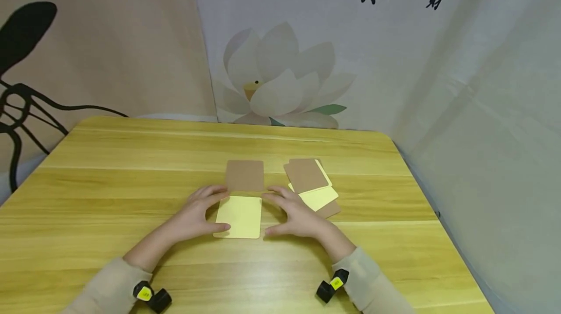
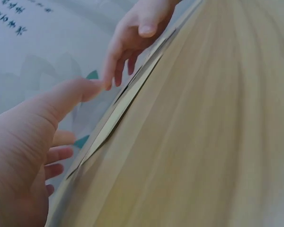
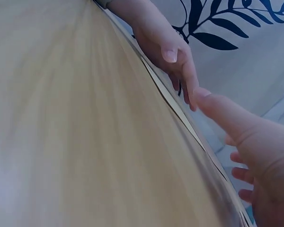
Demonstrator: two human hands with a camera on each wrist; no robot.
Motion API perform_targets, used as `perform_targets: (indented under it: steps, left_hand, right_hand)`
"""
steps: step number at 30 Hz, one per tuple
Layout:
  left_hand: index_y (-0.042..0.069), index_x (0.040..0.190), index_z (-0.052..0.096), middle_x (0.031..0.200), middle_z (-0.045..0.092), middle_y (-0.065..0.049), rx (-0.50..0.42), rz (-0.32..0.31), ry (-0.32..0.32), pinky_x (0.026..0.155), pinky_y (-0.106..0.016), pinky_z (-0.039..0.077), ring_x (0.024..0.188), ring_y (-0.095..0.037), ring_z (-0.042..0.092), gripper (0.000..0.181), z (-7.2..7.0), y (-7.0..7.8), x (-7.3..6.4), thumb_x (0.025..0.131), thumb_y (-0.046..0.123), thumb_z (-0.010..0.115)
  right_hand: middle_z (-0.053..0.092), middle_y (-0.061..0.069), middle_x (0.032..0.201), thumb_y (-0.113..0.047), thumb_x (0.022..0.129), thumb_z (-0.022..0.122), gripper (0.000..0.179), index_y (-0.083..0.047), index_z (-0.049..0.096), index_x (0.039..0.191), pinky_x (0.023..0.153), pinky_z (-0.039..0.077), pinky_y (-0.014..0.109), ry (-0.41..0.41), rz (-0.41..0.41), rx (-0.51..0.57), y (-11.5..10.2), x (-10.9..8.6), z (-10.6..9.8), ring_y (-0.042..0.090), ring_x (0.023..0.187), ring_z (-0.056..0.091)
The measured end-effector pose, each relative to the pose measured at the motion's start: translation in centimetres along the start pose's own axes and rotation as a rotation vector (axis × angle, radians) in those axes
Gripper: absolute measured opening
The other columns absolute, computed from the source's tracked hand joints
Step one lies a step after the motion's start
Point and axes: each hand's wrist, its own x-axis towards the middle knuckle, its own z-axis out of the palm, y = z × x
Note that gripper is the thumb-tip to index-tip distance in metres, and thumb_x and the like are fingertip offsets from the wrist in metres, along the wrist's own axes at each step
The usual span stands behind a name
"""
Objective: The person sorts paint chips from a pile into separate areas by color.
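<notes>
A pale yellow square card (image 1: 242,215) lies flat on the wooden table between the two hands. My left hand (image 1: 198,212) is at its left side, fingers spread apart; in the head view the thumb overlaps the card's lower left part and the index finger reaches its upper left corner. To the right of the card is my right hand (image 1: 299,215), thumb and fingers parted around a gap with nothing in it. Just behind the yellow card lies a brown square card (image 1: 244,175). Both wrist views show the hands facing each other with the yellow card (image 2: 120,106) low between them.
Beyond the right hand, brown cards (image 1: 308,175) and yellow cards (image 1: 319,199) overlap in a loose, fanned pile. The table (image 1: 131,158) has its far edge near a hanging cloth (image 1: 285,2) printed with a flower. More cloth hangs at both sides.
</notes>
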Motion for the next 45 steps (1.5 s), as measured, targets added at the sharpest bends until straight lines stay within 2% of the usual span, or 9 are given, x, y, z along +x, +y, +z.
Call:
perform_targets:
  steps: [8, 14, 18, 24, 28, 35, 40, 45]
  left_hand:
    - [0.001, 0.139, 0.047, 0.145, 0.04, -0.013, 0.009, 0.069, 0.066, 0.102, -0.066, 0.017, 0.133, -0.039, 0.028, 0.086, 1.7, 1.7, 2.3, 0.073, 0.043, 0.081]
    - [0.002, 0.139, 0.048, 0.145, 0.039, -0.013, 0.017, 0.09, 0.082, 0.105, -0.064, 0.013, 0.134, -0.038, 0.028, 0.087, 2.9, 3.0, 4.3, 0.072, 0.046, 0.08]
    - [0.002, 0.14, 0.048, 0.147, 0.038, -0.013, 0.011, 0.074, 0.088, 0.106, -0.062, 0.011, 0.135, -0.038, 0.026, 0.087, 3.6, 3.8, 5.7, 0.071, 0.045, 0.081]
    - [0.001, 0.14, 0.047, 0.147, 0.037, -0.014, 0.008, 0.046, 0.073, 0.107, -0.061, 0.012, 0.136, -0.036, 0.026, 0.087, 4.4, 5.4, 7.7, 0.073, 0.045, 0.08]
    - [0.001, 0.139, 0.048, 0.147, 0.037, -0.014, 0.029, 0.025, 0.068, 0.107, -0.061, 0.013, 0.135, -0.037, 0.026, 0.086, 5.0, 6.2, 9.0, 0.072, 0.045, 0.079]
    - [0.0, 0.139, 0.048, 0.146, 0.036, -0.015, 0.031, -0.025, 0.06, 0.108, -0.058, 0.014, 0.135, -0.037, 0.026, 0.087, 6.3, 7.0, 10.9, 0.073, 0.046, 0.078]
    - [-0.001, 0.141, 0.044, 0.147, 0.035, -0.017, 0.046, -0.054, 0.069, 0.108, -0.059, 0.015, 0.136, -0.034, 0.026, 0.089, 7.1, 7.3, 12.1, 0.074, 0.048, 0.077]
    - [0.001, 0.142, 0.043, 0.149, 0.033, -0.016, 0.069, -0.111, 0.071, 0.109, -0.057, 0.014, 0.137, -0.035, 0.025, 0.09, 7.6, 7.5, 13.1, 0.075, 0.052, 0.074]
  right_hand:
    - [0.027, 0.008, 0.152, -0.046, 0.074, 0.08, 0.09, -0.013, 0.04, 0.147, 0.106, 0.025, 0.054, 0.067, -0.008, 0.039, 1.7, -1.2, -1.9, 0.026, 0.139, 0.019]
    - [0.026, 0.008, 0.153, -0.042, 0.073, 0.082, 0.092, -0.014, 0.038, 0.148, 0.105, 0.025, 0.055, 0.098, 0.045, 0.047, 3.1, -1.5, -3.2, 0.027, 0.139, 0.021]
    - [0.025, 0.008, 0.154, -0.041, 0.072, 0.083, 0.093, -0.015, 0.037, 0.149, 0.104, 0.027, 0.057, 0.104, 0.074, 0.062, 4.1, -1.7, -3.9, 0.028, 0.139, 0.02]
    - [0.028, 0.013, 0.152, -0.043, 0.071, 0.083, 0.095, -0.011, 0.038, 0.148, 0.104, 0.024, 0.06, 0.131, 0.052, -0.02, 5.4, -1.7, -5.1, 0.033, 0.137, 0.024]
    - [0.027, 0.013, 0.152, -0.043, 0.071, 0.083, 0.095, -0.011, 0.038, 0.148, 0.104, 0.021, 0.062, 0.129, 0.065, -0.032, 6.0, -1.6, -5.8, 0.036, 0.138, 0.02]
    - [0.026, 0.013, 0.153, -0.043, 0.072, 0.082, 0.092, -0.009, 0.04, 0.146, 0.106, 0.012, 0.063, 0.118, 0.078, -0.069, 7.5, -1.4, -6.7, 0.04, 0.141, 0.011]
    - [0.029, 0.012, 0.152, -0.043, 0.073, 0.082, 0.09, -0.01, 0.041, 0.146, 0.106, 0.014, 0.061, 0.114, 0.084, -0.08, 8.5, -1.1, -7.3, 0.037, 0.139, 0.018]
    - [0.027, 0.012, 0.152, -0.045, 0.073, 0.081, 0.09, -0.011, 0.04, 0.147, 0.106, 0.013, 0.061, 0.088, 0.113, -0.087, 9.5, -0.8, -7.8, 0.036, 0.139, 0.019]
